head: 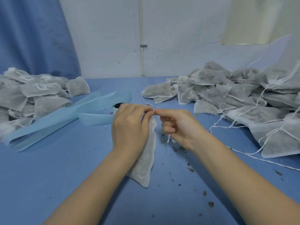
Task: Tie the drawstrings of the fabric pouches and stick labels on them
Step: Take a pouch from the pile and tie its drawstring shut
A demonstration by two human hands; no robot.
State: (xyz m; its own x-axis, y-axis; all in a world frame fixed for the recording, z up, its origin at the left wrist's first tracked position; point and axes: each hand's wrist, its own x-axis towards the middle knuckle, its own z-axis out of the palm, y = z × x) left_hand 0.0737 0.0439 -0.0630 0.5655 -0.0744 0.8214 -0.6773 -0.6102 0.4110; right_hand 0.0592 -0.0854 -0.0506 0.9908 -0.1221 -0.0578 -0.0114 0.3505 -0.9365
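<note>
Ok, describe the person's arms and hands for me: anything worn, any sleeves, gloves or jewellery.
Both forearms are bare right to the bottom edge of the picture; no sleeve shows. The left hand and the right hand wear no gloves, and no ring, watch or bracelet can be seen on the fingers or wrists. The fingernails that show are short and look unpainted.

Small hand-packing workshop, seen from your seat.
You face a blue-covered counter (65, 168) against a scuffed white wall (105, 38), with heaps of filled fabric pouches (243, 98), labelled ones (32, 95) opposite, and spent label backing strip (48, 124).
</note>
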